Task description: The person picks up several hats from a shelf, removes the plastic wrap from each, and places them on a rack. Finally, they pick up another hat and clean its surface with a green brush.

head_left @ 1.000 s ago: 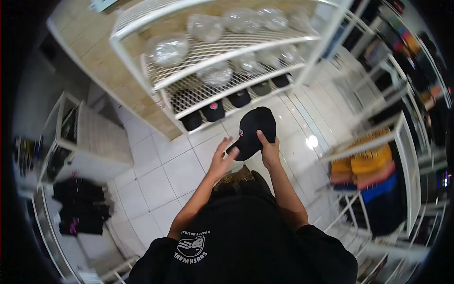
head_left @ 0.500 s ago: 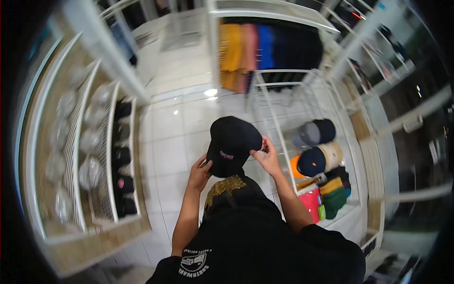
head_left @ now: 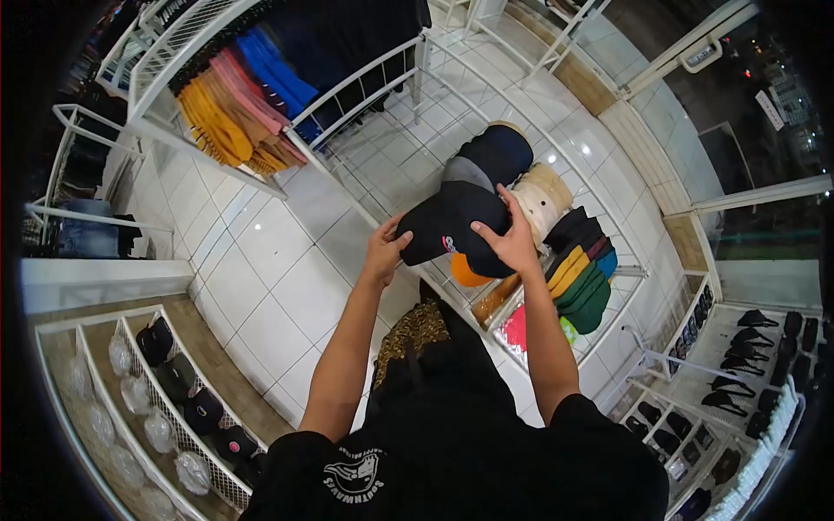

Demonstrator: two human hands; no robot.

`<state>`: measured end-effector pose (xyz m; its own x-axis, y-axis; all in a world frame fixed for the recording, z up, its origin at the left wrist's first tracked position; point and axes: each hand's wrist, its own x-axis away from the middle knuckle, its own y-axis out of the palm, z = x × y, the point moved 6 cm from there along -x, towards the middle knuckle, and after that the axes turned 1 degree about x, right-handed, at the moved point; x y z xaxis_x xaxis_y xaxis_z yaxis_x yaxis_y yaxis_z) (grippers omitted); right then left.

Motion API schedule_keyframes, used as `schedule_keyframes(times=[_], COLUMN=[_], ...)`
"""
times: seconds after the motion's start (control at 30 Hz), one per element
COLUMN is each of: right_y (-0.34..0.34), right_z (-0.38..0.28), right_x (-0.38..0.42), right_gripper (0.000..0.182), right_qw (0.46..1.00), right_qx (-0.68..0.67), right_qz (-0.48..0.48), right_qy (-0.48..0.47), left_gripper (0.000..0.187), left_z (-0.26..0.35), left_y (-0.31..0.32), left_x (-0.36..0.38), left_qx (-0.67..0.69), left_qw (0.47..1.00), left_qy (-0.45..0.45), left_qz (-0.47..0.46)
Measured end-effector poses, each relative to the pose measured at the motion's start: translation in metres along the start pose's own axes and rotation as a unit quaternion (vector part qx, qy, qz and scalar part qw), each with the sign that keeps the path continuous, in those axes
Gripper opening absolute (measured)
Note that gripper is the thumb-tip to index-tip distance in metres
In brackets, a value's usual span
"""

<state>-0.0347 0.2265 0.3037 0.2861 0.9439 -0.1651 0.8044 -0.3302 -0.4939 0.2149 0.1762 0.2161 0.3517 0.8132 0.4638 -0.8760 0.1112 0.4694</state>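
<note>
Glass-topped table (head_left: 349,193) below black cap (head_left: 453,223); orange cap (head_left: 469,271) partly hidden.

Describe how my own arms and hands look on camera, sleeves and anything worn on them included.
The left hand and right hand are bare, with no gloves, rings or watch visible. The forearms are uncovered below loose, plain black short sleeves. The black shirt has a pale printed logo.

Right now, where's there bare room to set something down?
Bare floor tiles lie between the hanging clothes and the lower-left cap shelf. It's crowded beside the held black cap, where the pale caps and green cloth sit close together.
</note>
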Motion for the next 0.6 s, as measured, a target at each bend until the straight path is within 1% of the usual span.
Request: schedule_keyframes(times=[0.03, 0.07, 0.1, 0.13, 0.17, 0.2, 0.23, 0.27, 0.3, 0.33, 0.37, 0.43, 0.47, 0.5, 0.57, 0.6], right_y=[0.003, 0.008, 0.015, 0.028, 0.041, 0.050, 0.062, 0.076, 0.089, 0.102, 0.112, 0.129, 0.130, 0.131, 0.124, 0.121], right_z=[0.025, 0.046, 0.069, 0.089, 0.109, 0.119, 0.129, 0.137, 0.149, 0.159, 0.170, 0.192, 0.200, 0.201, 0.199, 0.200], right_x=[-0.016, -0.031, -0.046, -0.058, -0.069, -0.078, -0.084, -0.090, -0.098, -0.102, -0.105, -0.105, -0.105, -0.106, -0.111, -0.112], right_gripper=[0.077, 0.076, 0.076, 0.075, 0.074, 0.070, 0.070, 0.069, 0.068, 0.062, 0.062, 0.054, 0.052, 0.052, 0.047, 0.047], right_qw=[0.999, 0.997, 0.997, 0.994, 0.991, 0.995, 0.994, 0.994, 0.993, 0.993, 0.992, 0.985, 0.985, 0.985, 0.988, 0.988], right_qx=[-0.019, -0.035, -0.036, -0.053, -0.071, -0.006, -0.007, 0.011, 0.030, 0.035, 0.034, 0.108, 0.113, 0.113, 0.121, 0.122], right_qz=[-0.019, -0.043, -0.045, -0.066, -0.089, -0.083, -0.089, -0.099, -0.108, -0.113, -0.118, -0.132, -0.124, -0.128, -0.092, -0.094], right_qy=[0.038, 0.051, 0.059, 0.063, 0.065, 0.054, 0.061, 0.051, 0.039, 0.020, 0.024, 0.027, 0.027, 0.029, 0.022, 0.022], left_gripper=[0.044, 0.044, 0.044, 0.046, 0.046, 0.051, 0.057, 0.057, 0.063, 0.070, 0.070, 0.080, 0.078, 0.078, 0.077, 0.077], left_z=[-0.006, -0.016, -0.028, -0.045, -0.062, -0.075, -0.089, -0.103, -0.107, -0.112, -0.119, -0.151, -0.161, -0.161, -0.162, -0.163], left_y=[0.001, -0.002, -0.007, -0.018, -0.027, -0.038, -0.049, -0.054, -0.052, -0.049, -0.044, -0.033, -0.025, -0.018, 0.008, 0.013], left_x=[-0.022, -0.041, -0.061, -0.081, -0.101, -0.114, -0.124, -0.134, -0.142, -0.149, -0.156, -0.165, -0.169, -0.170, -0.171, -0.173], left_qx=[-0.001, 0.009, 0.018, 0.008, 0.010, -0.040, -0.089, -0.088, -0.184, -0.278, -0.277, -0.273, -0.252, -0.250, -0.171, -0.169], left_qw=[1.000, 0.999, 0.997, 0.995, 0.994, 0.988, 0.977, 0.975, 0.957, 0.930, 0.929, 0.919, 0.924, 0.923, 0.940, 0.940], left_qy=[-0.008, -0.036, -0.061, -0.056, -0.061, -0.082, -0.104, -0.109, -0.112, -0.116, -0.122, -0.238, -0.271, -0.274, -0.293, -0.294], left_qz=[0.004, 0.029, 0.053, 0.084, 0.089, 0.128, 0.165, 0.171, 0.192, 0.210, 0.213, 0.156, 0.099, 0.102, 0.041, 0.041])
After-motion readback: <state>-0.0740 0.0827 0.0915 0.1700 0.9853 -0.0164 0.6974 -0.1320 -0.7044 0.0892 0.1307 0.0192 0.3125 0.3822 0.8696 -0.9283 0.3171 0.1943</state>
